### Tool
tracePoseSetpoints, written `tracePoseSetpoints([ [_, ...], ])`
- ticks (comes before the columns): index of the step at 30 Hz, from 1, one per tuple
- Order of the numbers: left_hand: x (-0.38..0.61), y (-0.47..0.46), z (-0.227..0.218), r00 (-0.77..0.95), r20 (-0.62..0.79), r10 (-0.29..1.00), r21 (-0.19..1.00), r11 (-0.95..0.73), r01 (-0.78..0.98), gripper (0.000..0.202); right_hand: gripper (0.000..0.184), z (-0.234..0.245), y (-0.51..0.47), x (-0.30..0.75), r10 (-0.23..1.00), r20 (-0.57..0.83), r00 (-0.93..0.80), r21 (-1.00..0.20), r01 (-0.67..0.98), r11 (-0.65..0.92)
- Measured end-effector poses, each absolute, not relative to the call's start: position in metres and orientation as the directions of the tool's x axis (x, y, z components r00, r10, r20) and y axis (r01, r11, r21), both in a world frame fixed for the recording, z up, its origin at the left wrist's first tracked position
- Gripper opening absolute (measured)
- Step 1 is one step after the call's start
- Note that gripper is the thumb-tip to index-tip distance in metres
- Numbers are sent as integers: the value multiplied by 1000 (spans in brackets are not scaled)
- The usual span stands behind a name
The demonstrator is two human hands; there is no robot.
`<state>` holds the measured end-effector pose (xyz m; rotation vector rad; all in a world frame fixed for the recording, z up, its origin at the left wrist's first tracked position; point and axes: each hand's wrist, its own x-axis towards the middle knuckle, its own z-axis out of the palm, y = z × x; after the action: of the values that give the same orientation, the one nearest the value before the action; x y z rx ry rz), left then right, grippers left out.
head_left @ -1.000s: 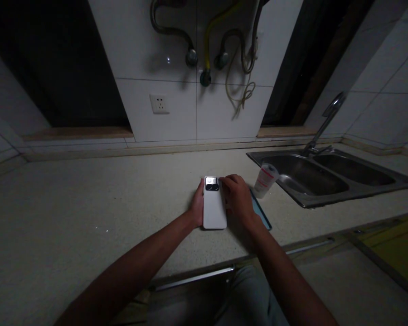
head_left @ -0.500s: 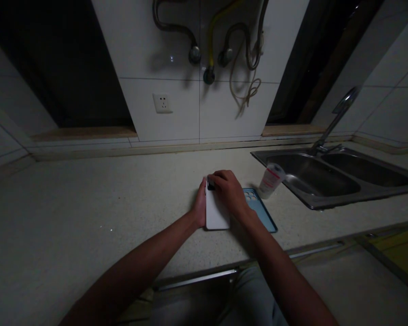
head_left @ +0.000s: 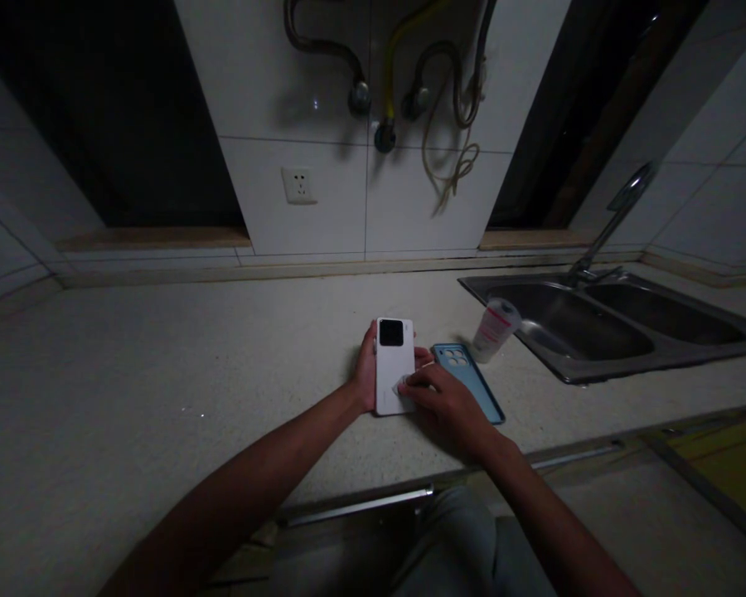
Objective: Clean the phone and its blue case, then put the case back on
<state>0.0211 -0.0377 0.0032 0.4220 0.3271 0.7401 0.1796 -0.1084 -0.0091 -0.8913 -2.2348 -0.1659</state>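
A white smartphone (head_left: 393,365) lies back side up in my left hand (head_left: 365,373), its dark camera block at the far end. The fingers of that hand wrap under the phone, and their tips show beyond its right edge. My right hand (head_left: 441,398) pinches a small pale wipe (head_left: 401,385) against the lower part of the phone's back. Most of the wipe is hidden by the fingers. Just right of the phone, a blue phone case (head_left: 476,385) lies on the counter, inner side up, partly behind my right hand.
A clear plastic cup (head_left: 496,327) with red print stands tilted beyond the case, by the double steel sink (head_left: 572,377) with its faucet (head_left: 622,207). The pale countertop (head_left: 162,356) runs along a tiled wall with a socket (head_left: 299,185) and hanging hoses. My body is close to the front edge.
My right hand has moved from the phone's camera block down toward its near end, uncovering the camera. More of the phone's back and the blue case now shows.
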Motion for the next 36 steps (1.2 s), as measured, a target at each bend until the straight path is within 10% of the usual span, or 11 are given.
tracePoseSetpoints([
  [10,21,-37,4,673,-210,709,459,680,-572,73,26,1,-99,156,677,694,-246,-193,842,503],
  [25,20,-34,0,567,-172,805,330,590,-737,66,21,-17,-138,163,562,725,-398,-180,678,712],
  [36,17,-37,2,540,-296,788,291,613,-735,50,22,3,-132,166,671,727,-147,-444,645,622],
])
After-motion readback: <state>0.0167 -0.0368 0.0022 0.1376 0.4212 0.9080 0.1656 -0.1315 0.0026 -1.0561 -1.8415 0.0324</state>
